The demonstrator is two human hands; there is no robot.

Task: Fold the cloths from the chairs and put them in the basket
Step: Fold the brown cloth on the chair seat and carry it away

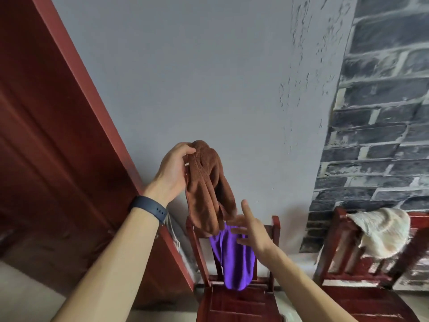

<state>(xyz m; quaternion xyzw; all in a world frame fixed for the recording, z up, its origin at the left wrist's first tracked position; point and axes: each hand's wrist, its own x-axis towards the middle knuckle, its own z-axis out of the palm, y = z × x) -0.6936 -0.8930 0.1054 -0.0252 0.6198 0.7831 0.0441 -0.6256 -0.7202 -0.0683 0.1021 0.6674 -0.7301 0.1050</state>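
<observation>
**Item 1: brown cloth** (pixel 207 189). Held up in the air in front of the grey wall (pixel 185 66), above the back of the nearer chair (pixel 232 305). Bunched at the top and hanging in loose vertical folds; its lower end overlaps the top of item 2 in this view.

**Item 2: purple cloth** (pixel 234 261). Draped over the back of the nearer chair, tail reaching down to the seat. Not handled.

**Item 3: beige cloth** (pixel 380 231). Slung over the back of the second chair (pixel 362 298), well apart to the right. Not handled.

**Item 4: left hand** (pixel 175 169). Raised, fingers curled round the bunched top of item 1. Dark wristband (pixel 151 209) on the wrist.

**Item 5: right hand** (pixel 251 231). Holds nothing; fingers straight and spread, reaching at the lower end of item 1. Motion blur hides whether the fingertips touch it.

**Basket:** not in view.

**Step in hand, as judged:** opening out item 1 for folding.

**Handling notes:**
- The right hand should catch a free hem or corner of item 1, not the purple cloth just behind it.
- The left hand would do better sliding from the bunch to 1 corner, so the cloth hangs flat between 2 hands.
- Fold edge to edge only once it hangs flat.
</observation>
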